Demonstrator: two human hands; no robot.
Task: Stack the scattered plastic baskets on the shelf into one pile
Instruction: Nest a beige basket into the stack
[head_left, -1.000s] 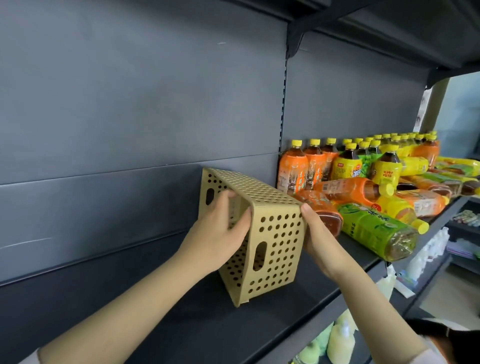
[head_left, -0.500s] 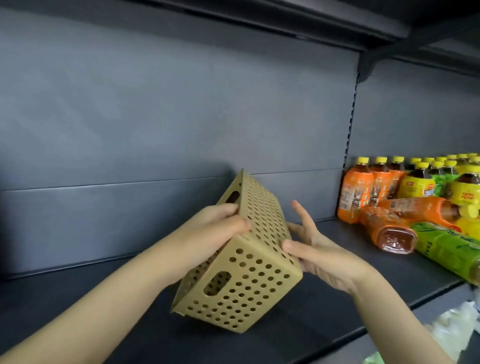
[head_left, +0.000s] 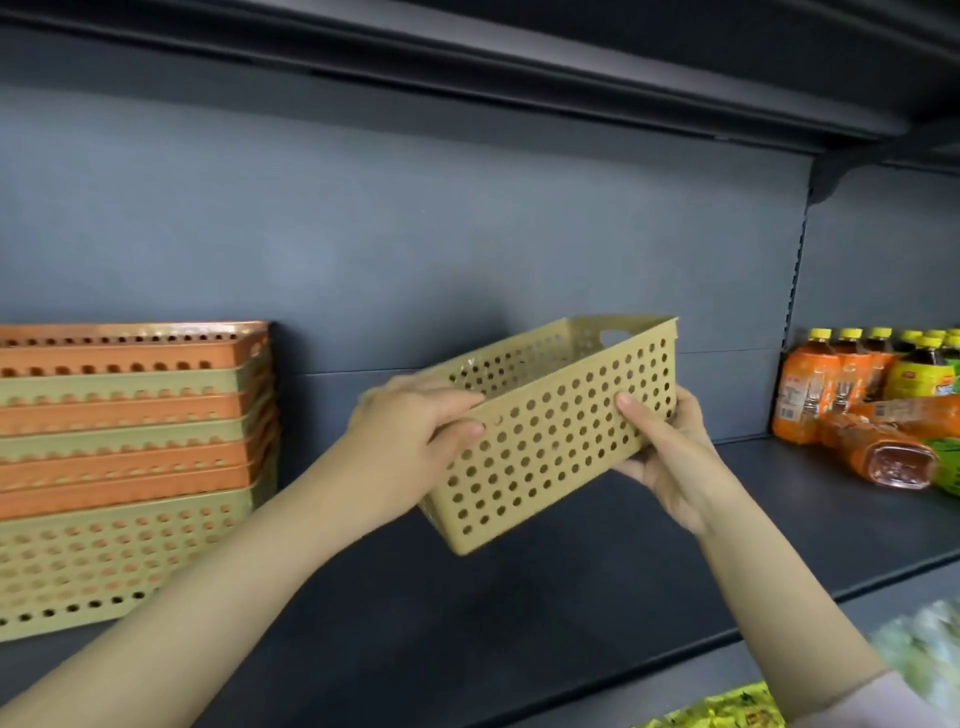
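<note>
Shelf (head_left: 649, 597): dark grey metal, with a matching back panel and another shelf overhead. It runs under both your hands, and nothing stands on the stretch directly below them.

Pile of baskets (head_left: 130, 467): well to the left of your left hand, resting on the shelf against the back panel. Orange and tan perforated plastic baskets are nested one inside another, an orange rim uppermost and a tan basket at the bottom. The pile's left end runs out of view.

Tan basket (head_left: 550, 441): perforated plastic, rectangular, with a handle slot in its far end wall. You hold it between your two hands, clear of the shelf, open side up and tilted, with the right end higher than the left. It is apart from the pile.

Drink bottles (head_left: 852, 384): well to the right of your right hand, at the shelf's far end. Orange and dark bottles with yellow caps stand upright at the back. One orange bottle (head_left: 878, 457) lies on its side in front of them.

Left hand (head_left: 410, 441): clasped on the basket's left end, with the thumb over the front wall.

Right hand (head_left: 670, 457): cupped under the basket's right end, with the thumb pressed on the front wall.
</note>
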